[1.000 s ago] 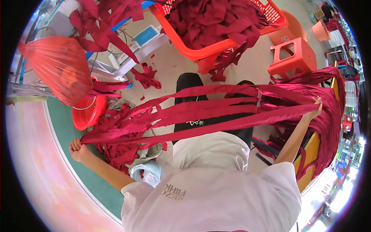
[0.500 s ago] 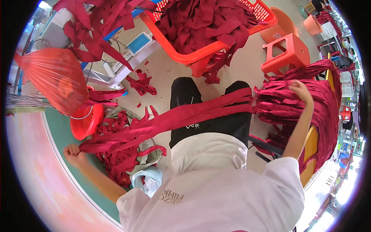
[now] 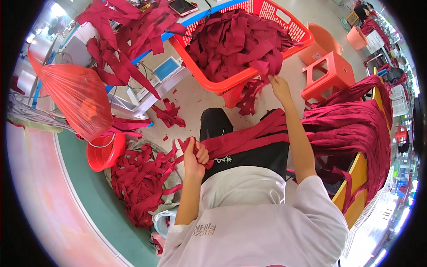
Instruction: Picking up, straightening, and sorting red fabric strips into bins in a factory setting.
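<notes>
Red fabric strips (image 3: 249, 140) clenched in left hand (image 3: 195, 155); right hand (image 3: 279, 84) pinching basket strip (image 3: 269, 66).

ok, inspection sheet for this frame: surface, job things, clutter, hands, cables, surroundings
Surface: beige floor; green strip at left.
Job's things: bundle of dark red fabric strips across the lap; orange basket heaped with the same strips.
Clutter: loose strip pile on the floor, red bucket, red plastic bag.
Hands: left hand fisted on the bundle's end; right hand gripping strips at the basket's edge.
Cables: dark cable running behind the basket.
Surroundings: orange stool, strips draped over a yellow frame at right.
</notes>
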`<action>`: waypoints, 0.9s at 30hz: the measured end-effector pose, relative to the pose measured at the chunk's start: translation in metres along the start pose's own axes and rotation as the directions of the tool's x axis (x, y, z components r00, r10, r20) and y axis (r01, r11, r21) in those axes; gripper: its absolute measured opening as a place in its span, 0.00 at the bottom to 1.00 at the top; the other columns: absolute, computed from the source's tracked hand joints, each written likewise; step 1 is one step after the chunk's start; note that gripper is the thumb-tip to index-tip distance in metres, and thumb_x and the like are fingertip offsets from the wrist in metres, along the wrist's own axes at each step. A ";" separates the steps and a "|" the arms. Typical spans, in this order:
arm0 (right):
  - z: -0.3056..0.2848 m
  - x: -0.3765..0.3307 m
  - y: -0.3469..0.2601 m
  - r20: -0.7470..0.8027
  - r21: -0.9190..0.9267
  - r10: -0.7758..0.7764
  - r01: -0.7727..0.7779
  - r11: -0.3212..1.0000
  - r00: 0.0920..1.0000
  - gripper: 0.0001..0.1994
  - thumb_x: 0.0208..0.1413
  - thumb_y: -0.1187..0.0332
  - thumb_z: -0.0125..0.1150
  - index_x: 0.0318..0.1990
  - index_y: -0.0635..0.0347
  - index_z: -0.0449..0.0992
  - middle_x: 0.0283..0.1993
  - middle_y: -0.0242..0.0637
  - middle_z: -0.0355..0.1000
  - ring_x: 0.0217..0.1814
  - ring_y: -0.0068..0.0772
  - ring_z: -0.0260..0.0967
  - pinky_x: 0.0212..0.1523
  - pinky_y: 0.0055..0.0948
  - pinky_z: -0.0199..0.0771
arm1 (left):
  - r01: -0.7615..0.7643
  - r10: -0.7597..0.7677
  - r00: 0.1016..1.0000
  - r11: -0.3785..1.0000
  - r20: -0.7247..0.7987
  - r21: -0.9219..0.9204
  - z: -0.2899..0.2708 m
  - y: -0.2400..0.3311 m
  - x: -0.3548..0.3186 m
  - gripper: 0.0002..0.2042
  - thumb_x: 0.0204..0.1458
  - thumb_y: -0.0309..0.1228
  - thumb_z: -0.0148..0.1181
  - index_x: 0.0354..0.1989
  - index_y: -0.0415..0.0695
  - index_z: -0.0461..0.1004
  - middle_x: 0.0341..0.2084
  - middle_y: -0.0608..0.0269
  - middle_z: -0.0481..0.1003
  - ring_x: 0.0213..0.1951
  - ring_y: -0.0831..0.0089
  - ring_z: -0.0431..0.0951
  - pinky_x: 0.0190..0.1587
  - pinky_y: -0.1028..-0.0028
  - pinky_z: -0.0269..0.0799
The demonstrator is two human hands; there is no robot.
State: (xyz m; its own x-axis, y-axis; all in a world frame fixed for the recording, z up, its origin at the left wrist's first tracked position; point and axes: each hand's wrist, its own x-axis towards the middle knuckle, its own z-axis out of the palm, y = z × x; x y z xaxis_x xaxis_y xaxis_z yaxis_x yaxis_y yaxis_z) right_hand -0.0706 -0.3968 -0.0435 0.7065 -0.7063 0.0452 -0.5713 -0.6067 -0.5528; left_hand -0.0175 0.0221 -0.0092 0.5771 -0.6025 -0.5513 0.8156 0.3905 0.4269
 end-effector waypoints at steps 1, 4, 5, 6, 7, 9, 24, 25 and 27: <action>-0.007 -0.009 -0.002 0.000 -0.005 -0.013 0.013 1.000 1.000 0.19 0.61 0.53 0.50 0.42 0.62 0.77 0.38 0.55 0.75 0.43 0.54 0.74 0.43 0.43 0.70 | 0.009 -0.009 1.000 1.000 -0.006 0.003 0.002 -0.006 -0.004 0.18 0.65 0.43 0.44 0.23 0.49 0.64 0.10 0.74 0.52 0.12 0.82 0.47 0.15 0.78 0.41; -0.038 -0.039 -0.010 -0.090 -0.135 -0.061 0.049 0.990 0.994 0.21 0.62 0.51 0.47 0.38 0.60 0.78 0.36 0.58 0.72 0.40 0.61 0.71 0.39 0.51 0.69 | 0.042 -0.042 0.999 0.999 -0.027 -0.018 -0.005 -0.020 -0.007 0.18 0.65 0.44 0.44 0.23 0.49 0.65 0.10 0.74 0.53 0.12 0.82 0.48 0.15 0.78 0.42; -0.052 -0.047 -0.010 -0.114 -0.206 -0.093 0.068 0.976 0.989 0.21 0.62 0.52 0.48 0.36 0.63 0.76 0.33 0.58 0.71 0.38 0.61 0.71 0.36 0.50 0.67 | 0.070 -0.070 0.997 0.997 -0.029 0.022 -0.006 -0.023 -0.008 0.19 0.65 0.44 0.43 0.23 0.49 0.65 0.10 0.74 0.53 0.12 0.82 0.48 0.15 0.78 0.43; -0.066 -0.054 -0.011 -0.134 -0.275 -0.125 0.084 0.958 0.983 0.21 0.62 0.53 0.50 0.34 0.65 0.75 0.30 0.58 0.70 0.35 0.61 0.71 0.33 0.49 0.65 | 0.099 -0.097 0.995 0.993 -0.033 0.064 -0.008 -0.027 -0.009 0.19 0.65 0.44 0.43 0.24 0.48 0.66 0.10 0.74 0.53 0.12 0.82 0.49 0.15 0.78 0.43; -0.084 -0.059 -0.022 -0.123 -0.265 -0.077 0.042 0.963 0.989 0.19 0.61 0.53 0.51 0.35 0.63 0.77 0.29 0.58 0.70 0.33 0.60 0.71 0.32 0.48 0.66 | 0.130 -0.128 0.991 0.989 -0.033 0.070 -0.010 -0.030 -0.007 0.19 0.65 0.44 0.43 0.24 0.48 0.66 0.10 0.75 0.53 0.12 0.82 0.50 0.16 0.79 0.44; -0.116 -0.063 -0.039 -0.093 -0.212 -0.010 -0.010 0.977 0.996 0.18 0.62 0.56 0.52 0.38 0.63 0.79 0.26 0.49 0.74 0.28 0.46 0.72 0.32 0.40 0.68 | 0.160 -0.159 0.987 0.982 -0.015 0.097 -0.012 -0.033 -0.005 0.19 0.65 0.44 0.43 0.24 0.48 0.66 0.10 0.75 0.53 0.12 0.82 0.50 0.16 0.79 0.44; -0.214 -0.141 -0.178 0.059 0.857 -0.507 0.218 0.468 0.860 0.21 0.64 0.64 0.49 0.54 0.79 0.63 0.15 0.42 0.69 0.08 0.26 0.61 0.08 0.20 0.57 | 0.165 -0.209 0.925 0.973 0.317 0.159 0.079 -0.049 0.014 0.24 0.67 0.48 0.36 0.32 0.41 0.71 0.10 0.77 0.53 0.12 0.85 0.51 0.15 0.80 0.46; -0.211 -0.147 -0.178 0.006 0.894 -0.567 0.250 0.372 0.824 0.22 0.64 0.65 0.49 0.54 0.79 0.62 0.16 0.43 0.70 0.08 0.26 0.62 0.09 0.20 0.59 | 0.170 -0.227 0.909 0.968 0.350 0.185 0.091 -0.051 0.011 0.25 0.67 0.49 0.35 0.33 0.40 0.71 0.10 0.77 0.53 0.12 0.85 0.51 0.15 0.81 0.46; -0.202 -0.153 -0.169 -0.220 0.930 -0.620 0.354 0.099 0.753 0.24 0.65 0.67 0.47 0.59 0.81 0.52 0.17 0.44 0.71 0.10 0.29 0.65 0.09 0.19 0.61 | 0.167 -0.265 0.888 0.948 0.377 0.272 0.104 -0.062 0.012 0.28 0.66 0.52 0.35 0.32 0.39 0.72 0.09 0.77 0.52 0.11 0.85 0.50 0.14 0.80 0.45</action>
State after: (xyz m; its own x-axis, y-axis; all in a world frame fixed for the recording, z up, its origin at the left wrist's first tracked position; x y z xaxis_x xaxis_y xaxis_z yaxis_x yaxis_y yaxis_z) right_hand -0.1662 -0.2597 0.2114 0.7941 -0.2355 0.5602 0.5819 0.0290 -0.8127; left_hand -0.0650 -0.0814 0.0320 0.2806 -0.9005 -0.3322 0.8580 0.0802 0.5073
